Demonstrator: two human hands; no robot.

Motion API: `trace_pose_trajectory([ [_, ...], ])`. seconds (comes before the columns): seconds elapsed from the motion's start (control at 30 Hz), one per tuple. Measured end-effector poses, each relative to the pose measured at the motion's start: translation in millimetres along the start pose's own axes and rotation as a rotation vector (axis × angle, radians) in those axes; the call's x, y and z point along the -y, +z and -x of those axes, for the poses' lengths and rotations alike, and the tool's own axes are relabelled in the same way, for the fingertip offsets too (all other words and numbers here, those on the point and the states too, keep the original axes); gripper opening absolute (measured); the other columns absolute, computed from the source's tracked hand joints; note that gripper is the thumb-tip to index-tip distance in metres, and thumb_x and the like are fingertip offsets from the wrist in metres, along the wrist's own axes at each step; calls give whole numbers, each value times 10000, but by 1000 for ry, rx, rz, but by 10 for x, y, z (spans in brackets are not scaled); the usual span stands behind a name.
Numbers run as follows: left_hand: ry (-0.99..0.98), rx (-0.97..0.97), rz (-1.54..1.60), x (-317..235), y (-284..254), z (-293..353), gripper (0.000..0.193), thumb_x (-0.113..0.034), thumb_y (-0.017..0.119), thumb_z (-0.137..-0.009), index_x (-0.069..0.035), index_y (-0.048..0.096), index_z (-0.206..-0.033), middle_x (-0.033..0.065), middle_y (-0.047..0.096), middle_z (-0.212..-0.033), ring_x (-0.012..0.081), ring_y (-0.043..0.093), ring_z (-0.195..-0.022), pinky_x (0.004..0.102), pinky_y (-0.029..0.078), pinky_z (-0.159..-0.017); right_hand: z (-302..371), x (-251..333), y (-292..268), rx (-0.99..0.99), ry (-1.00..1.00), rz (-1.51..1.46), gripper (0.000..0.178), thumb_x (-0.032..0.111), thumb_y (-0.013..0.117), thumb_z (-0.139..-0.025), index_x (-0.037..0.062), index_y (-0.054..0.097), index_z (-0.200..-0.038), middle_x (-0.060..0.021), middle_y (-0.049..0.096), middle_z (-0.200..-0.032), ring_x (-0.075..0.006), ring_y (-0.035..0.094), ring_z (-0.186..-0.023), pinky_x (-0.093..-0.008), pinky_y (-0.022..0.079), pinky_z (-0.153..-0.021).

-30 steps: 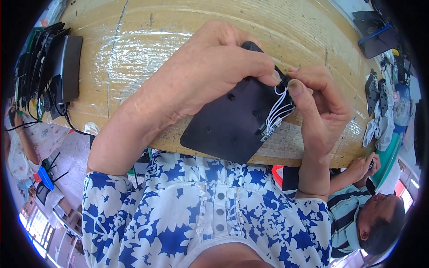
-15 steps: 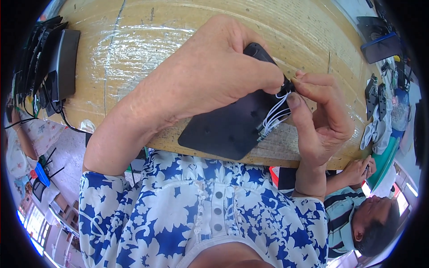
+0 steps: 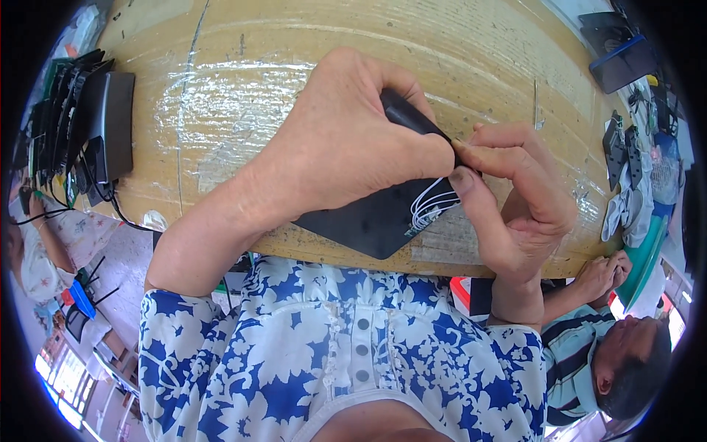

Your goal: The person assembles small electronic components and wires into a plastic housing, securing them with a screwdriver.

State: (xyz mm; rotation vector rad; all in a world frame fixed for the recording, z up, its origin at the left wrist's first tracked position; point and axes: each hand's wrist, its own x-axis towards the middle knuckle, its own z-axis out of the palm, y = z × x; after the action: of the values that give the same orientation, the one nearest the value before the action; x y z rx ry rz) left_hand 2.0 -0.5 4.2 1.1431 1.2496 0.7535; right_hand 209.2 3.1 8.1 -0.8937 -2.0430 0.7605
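Note:
My left hand (image 3: pixel 346 132) is closed round a long, rounded black plastic piece (image 3: pixel 407 116), its thumb along the near side. At the right end of that piece, the thumb and forefinger of my right hand (image 3: pixel 526 195) pinch together. Their tips hide exactly what they grip there. Thin white wires (image 3: pixel 421 205) loop from under the fingertips to a small connector area on a flat dark panel (image 3: pixel 361 225). The panel lies below my left hand by the table's near edge. Whether it is joined to the plastic piece is hidden.
The table (image 3: pixel 250 96) is covered with worn, taped cardboard. A stack of dark flat panels (image 3: pixel 81 125) with cables stands at the left. More black parts (image 3: pixel 618 151), a dark tablet-like panel (image 3: pixel 621 65) and a green tray (image 3: pixel 642 261) are at the right, beside a seated co-worker (image 3: pixel 626 361).
The black plastic piece has tilted in my left hand, showing more of its rounded side. Both hands have shifted slightly left relative to the panel, and the wires are bunched lower.

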Motion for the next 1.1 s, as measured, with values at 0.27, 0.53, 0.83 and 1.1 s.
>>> trace_pose_trajectory([
  [0.27,22,-50,-22,-45,14,12,125,-59,757,-679,-22,712,-789,-25,660,-704,28,592,-637,185,473,-590,26,104,-143,117,221,-176,233,-38,644,-768,-88,706,-988,-163,606,-1067,-233,573,-1031,-340,413,-943],
  [0.53,29,14,80,-95,-3,-14,149,-57,760,-669,-32,704,-805,-35,655,-708,17,581,-636,170,454,-600,29,74,-137,69,245,-276,203,-39,653,-773,-82,701,-966,-157,616,-1045,-226,577,-1024,-338,422,-941],
  [0.83,80,-35,35,-72,37,10,151,-64,762,-665,-33,683,-789,-42,643,-708,12,560,-647,168,432,-605,20,118,-105,54,85,-77,273,-79,666,-702,-82,696,-973,-159,624,-1009,-215,614,-921,-284,482,-791],
  [1.1,92,-107,37,-52,87,24,156,-108,776,-650,-10,685,-731,-14,642,-661,31,567,-624,208,467,-558,33,103,-109,54,19,39,282,-94,667,-692,-78,693,-972,-154,624,-1009,-194,614,-898,-269,480,-749],
])
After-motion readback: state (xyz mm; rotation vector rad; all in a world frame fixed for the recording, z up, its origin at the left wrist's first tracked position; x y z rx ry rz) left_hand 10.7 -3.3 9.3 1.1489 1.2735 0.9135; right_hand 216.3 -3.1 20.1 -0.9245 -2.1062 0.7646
